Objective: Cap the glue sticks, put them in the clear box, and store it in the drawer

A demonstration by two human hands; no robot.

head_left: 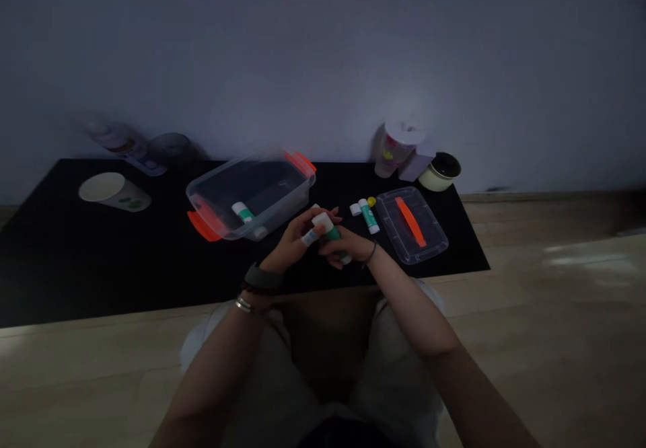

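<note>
Our forearms (217, 374) angle in; left hand (287, 246) pinches a glue stick (309, 236), right hand (353, 246) grips a green-label stick (332, 234), lying diagonally just beside it.

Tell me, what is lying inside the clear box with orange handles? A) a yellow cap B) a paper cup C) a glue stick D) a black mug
C: a glue stick with a green label lies inside the clear plastic box.
</note>
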